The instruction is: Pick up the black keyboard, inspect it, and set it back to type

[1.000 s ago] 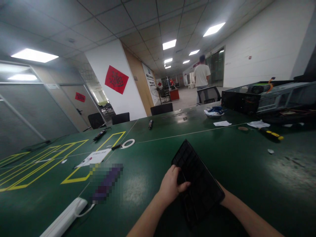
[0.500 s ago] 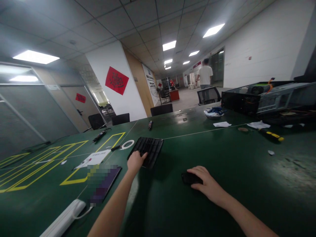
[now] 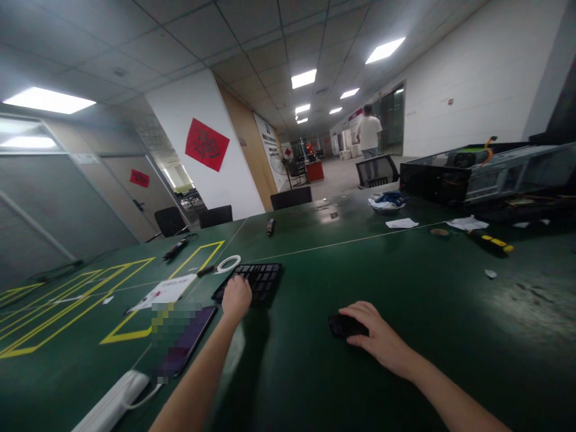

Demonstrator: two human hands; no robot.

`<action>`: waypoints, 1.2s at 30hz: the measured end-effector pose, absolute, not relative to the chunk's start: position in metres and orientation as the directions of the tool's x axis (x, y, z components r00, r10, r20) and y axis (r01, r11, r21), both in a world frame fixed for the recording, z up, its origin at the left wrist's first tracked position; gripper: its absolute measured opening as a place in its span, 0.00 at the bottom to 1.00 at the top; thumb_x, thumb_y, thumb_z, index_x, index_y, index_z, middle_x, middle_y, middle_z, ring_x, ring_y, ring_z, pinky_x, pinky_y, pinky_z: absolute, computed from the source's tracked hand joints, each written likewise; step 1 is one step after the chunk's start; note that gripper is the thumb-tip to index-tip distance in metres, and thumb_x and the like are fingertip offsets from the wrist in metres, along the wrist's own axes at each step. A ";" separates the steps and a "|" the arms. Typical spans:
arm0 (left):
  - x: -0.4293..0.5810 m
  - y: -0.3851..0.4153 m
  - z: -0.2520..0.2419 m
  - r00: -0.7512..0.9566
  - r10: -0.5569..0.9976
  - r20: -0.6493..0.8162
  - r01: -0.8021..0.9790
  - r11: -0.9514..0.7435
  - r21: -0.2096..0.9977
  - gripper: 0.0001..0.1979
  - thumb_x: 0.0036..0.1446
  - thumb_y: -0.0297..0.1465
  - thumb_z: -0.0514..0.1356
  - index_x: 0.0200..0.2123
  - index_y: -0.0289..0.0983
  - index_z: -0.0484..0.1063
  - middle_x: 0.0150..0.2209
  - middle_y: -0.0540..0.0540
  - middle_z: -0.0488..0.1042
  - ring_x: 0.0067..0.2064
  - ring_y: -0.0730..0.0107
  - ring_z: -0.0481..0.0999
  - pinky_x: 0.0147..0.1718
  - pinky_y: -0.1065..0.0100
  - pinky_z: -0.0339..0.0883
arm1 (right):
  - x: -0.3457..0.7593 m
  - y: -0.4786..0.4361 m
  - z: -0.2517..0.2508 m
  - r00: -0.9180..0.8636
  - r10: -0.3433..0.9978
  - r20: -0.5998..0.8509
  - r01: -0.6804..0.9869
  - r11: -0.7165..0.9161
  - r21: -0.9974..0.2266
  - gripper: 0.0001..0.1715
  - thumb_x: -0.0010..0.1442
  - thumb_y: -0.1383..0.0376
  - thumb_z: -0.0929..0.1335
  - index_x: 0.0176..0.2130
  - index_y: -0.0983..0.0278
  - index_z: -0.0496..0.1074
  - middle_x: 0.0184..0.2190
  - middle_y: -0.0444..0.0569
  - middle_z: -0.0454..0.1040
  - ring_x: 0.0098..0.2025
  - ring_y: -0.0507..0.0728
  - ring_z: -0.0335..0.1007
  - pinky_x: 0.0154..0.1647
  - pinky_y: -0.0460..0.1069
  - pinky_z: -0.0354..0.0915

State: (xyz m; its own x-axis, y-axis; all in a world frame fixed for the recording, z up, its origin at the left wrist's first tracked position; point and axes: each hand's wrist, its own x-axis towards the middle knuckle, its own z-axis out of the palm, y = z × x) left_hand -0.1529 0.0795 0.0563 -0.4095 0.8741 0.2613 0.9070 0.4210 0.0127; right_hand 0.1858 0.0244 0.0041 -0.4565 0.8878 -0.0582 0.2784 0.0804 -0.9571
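My left hand (image 3: 237, 297) is closed on the near edge of a black tray (image 3: 269, 277) divided into small square compartments; the hand covers part of it. On the green table, my right hand (image 3: 373, 330) curls its fingers and thumb round one end of a small black oblong object (image 3: 342, 326), whose kind I cannot make out. A white ring-shaped roll (image 3: 229, 264) lies just beyond the tray's left corner, with a black-handled tool (image 3: 207, 270) beside it.
Left of my forearm lie a flat purple-screened device (image 3: 191, 341), a white power strip (image 3: 112, 399) and a paper sheet (image 3: 164, 291). An open computer case (image 3: 434, 180), a bowl (image 3: 387, 207) and a yellow-black tool (image 3: 492, 242) occupy the right side. A person (image 3: 369, 133) stands far off.
My left hand has shifted the tray slightly left and turned it, so its compartments now show and it looks flatter. My right hand and the black object have barely moved. The view has turned slightly.
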 end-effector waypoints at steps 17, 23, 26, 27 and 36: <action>-0.127 -0.025 0.010 -0.011 0.918 0.396 0.999 0.022 -0.023 0.14 0.56 0.36 0.46 0.38 0.34 0.66 0.38 0.41 0.67 0.41 0.61 0.66 0.42 0.62 0.59 | 0.197 0.031 0.021 -0.176 0.953 0.245 0.534 0.302 -0.790 0.27 0.48 0.58 0.65 0.49 0.56 0.61 0.49 0.47 0.62 0.54 0.61 0.48 0.53 0.62 0.49; -0.126 -0.026 0.010 -0.077 0.938 0.338 0.995 0.095 -0.036 0.20 0.55 0.43 0.45 0.38 0.33 0.67 0.37 0.41 0.68 0.40 0.60 0.67 0.41 0.62 0.59 | 0.310 0.066 0.012 -0.071 0.896 0.438 0.890 0.255 -0.378 0.27 0.48 0.54 0.63 0.48 0.61 0.62 0.44 0.50 0.67 0.49 0.62 0.57 0.51 0.59 0.51; -0.122 -0.026 0.013 -0.079 0.946 0.313 0.994 0.098 -0.045 0.22 0.55 0.44 0.44 0.37 0.33 0.67 0.37 0.41 0.67 0.40 0.61 0.67 0.40 0.63 0.58 | 0.377 0.069 -0.010 0.033 0.897 0.440 0.961 0.092 -0.260 0.30 0.47 0.55 0.63 0.46 0.71 0.64 0.43 0.61 0.68 0.47 0.67 0.59 0.49 0.59 0.52; -0.120 -0.026 0.014 -0.078 0.948 0.309 0.994 0.097 -0.049 0.22 0.55 0.45 0.44 0.37 0.33 0.66 0.37 0.41 0.67 0.39 0.61 0.67 0.40 0.63 0.58 | 0.394 0.068 -0.017 0.045 0.916 0.398 0.976 0.044 -0.212 0.31 0.47 0.54 0.62 0.46 0.71 0.64 0.43 0.62 0.68 0.47 0.67 0.59 0.49 0.58 0.52; -0.118 -0.028 0.016 -0.149 0.955 0.258 0.981 0.174 -0.080 0.23 0.55 0.45 0.42 0.32 0.34 0.66 0.32 0.42 0.68 0.36 0.61 0.68 0.36 0.64 0.58 | 0.420 0.058 -0.046 0.169 0.851 0.497 0.986 -0.142 -0.091 0.37 0.45 0.43 0.57 0.48 0.60 0.59 0.47 0.65 0.63 0.51 0.77 0.51 0.43 0.70 0.45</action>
